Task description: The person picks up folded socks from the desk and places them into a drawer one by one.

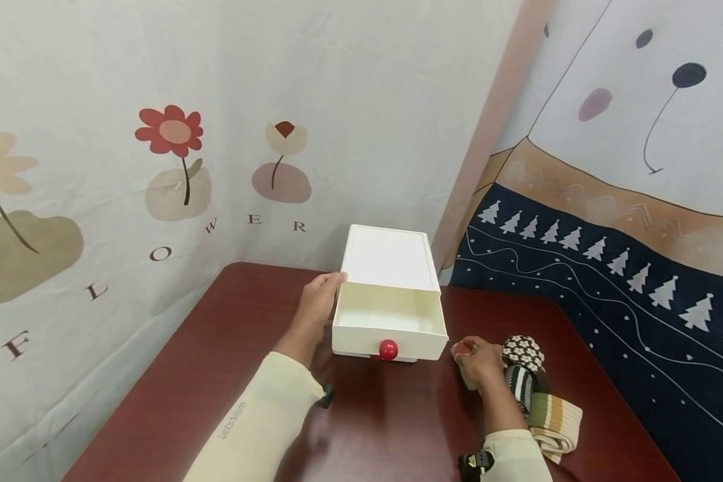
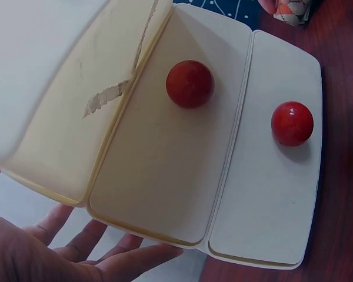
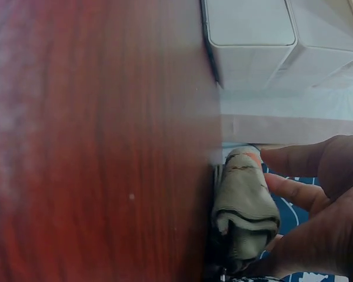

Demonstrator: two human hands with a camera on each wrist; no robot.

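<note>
A small white drawer cabinet (image 1: 391, 258) stands on the table, its top drawer (image 1: 361, 340) pulled out; the visible inside is bare. My left hand (image 1: 316, 304) rests against the cabinet's left side, thumb at the top edge and fingers stretched along the side wall. The left wrist view shows red round knobs (image 2: 190, 84) on the lower drawer fronts. To the right of the cabinet, my right hand (image 1: 484, 365) pinches a folded greyish sock (image 3: 245, 194) with an orange patch, low over the table.
Beside the right hand lie several rolled socks: a black-and-white flowered one (image 1: 524, 353), a dark striped one (image 1: 519, 388) and a green, yellow and cream one (image 1: 555, 425). Printed cloth walls (image 1: 361, 134) stand behind the dark red table (image 1: 229, 335).
</note>
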